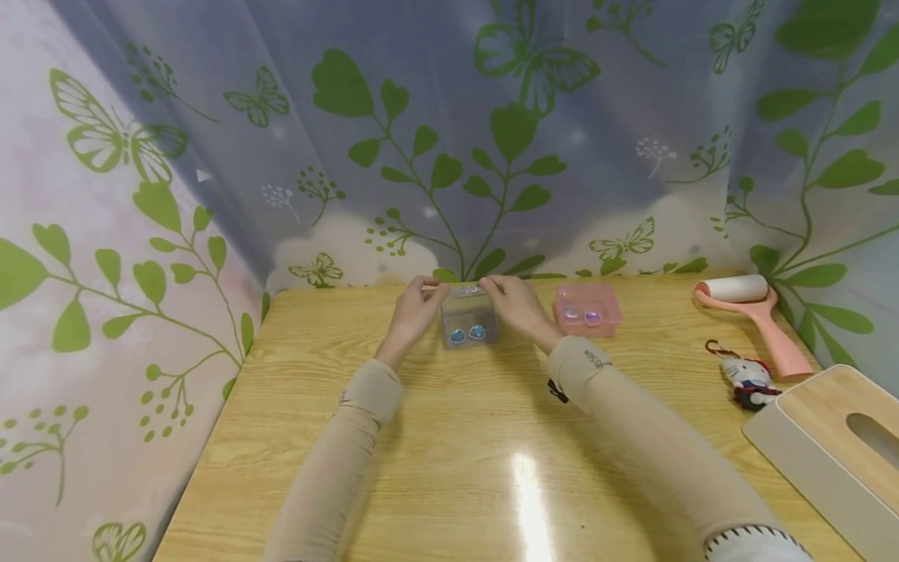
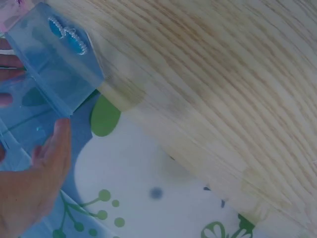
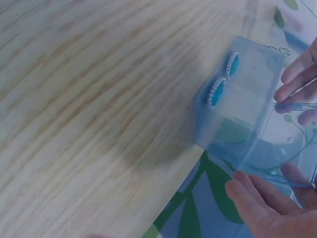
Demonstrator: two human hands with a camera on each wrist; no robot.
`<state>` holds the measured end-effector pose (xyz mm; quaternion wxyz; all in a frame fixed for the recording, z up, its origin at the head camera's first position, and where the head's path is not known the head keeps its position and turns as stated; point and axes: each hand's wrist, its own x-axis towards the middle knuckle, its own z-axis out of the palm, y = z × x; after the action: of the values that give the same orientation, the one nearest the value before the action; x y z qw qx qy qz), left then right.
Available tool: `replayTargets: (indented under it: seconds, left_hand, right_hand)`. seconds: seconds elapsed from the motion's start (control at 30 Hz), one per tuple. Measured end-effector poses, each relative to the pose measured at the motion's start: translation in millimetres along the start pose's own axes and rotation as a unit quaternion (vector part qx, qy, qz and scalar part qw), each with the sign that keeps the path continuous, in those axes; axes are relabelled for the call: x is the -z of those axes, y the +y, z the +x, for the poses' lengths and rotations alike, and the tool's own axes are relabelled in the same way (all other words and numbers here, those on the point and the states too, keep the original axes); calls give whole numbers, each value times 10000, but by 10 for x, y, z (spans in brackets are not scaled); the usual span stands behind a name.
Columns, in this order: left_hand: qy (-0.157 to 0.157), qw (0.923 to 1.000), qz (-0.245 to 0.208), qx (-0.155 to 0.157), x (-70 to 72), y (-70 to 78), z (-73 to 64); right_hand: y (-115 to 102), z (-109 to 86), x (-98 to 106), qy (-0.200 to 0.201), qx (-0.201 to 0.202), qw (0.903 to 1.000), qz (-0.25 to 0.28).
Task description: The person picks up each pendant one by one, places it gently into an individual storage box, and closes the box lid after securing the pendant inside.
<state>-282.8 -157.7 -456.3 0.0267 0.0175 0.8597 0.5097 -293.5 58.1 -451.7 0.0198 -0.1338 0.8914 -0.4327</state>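
A small see-through plastic box (image 1: 460, 316) with a hinged lid stands near the table's far edge, its lid raised. Inside it sit two blue ornaments (image 1: 477, 332) rimmed with sparkling beads; the left wrist view shows them side by side against one wall. My left hand (image 1: 416, 311) holds the raised lid by its left side. On the opposite side, my right hand (image 1: 518, 304) grips the same lid, thumb toward the box and fingers behind. The clear lid (image 3: 292, 141) spans between both hands in the right wrist view.
To the right lies a pink translucent box (image 1: 588, 304) with small shiny pieces in it. Farther right are a pink-handled lint roller (image 1: 783, 343), a cat figure keychain (image 1: 747, 378) and a wood-topped tissue box (image 1: 808, 437). A leaf-printed curtain (image 1: 435, 117) hangs behind the wooden table (image 1: 435, 468).
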Motion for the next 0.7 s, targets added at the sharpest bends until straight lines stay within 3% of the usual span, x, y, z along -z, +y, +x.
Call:
replayTargets:
  seconds: [0.17,0.4,0.7]
  left_hand:
    - [-346,9992,93,-183,13,-19,7]
    - [-774,9891,1145,-507,39,-80,-31]
    - [-689,9806,1712,-666,-25,-172,-38]
  right_hand:
    - [37,-20,-10,-93,337,9989,-326]
    - [104,-61,-16,-633,354,9951,-667]
    - [135,-101,-57,-738,458,9910,-1019]
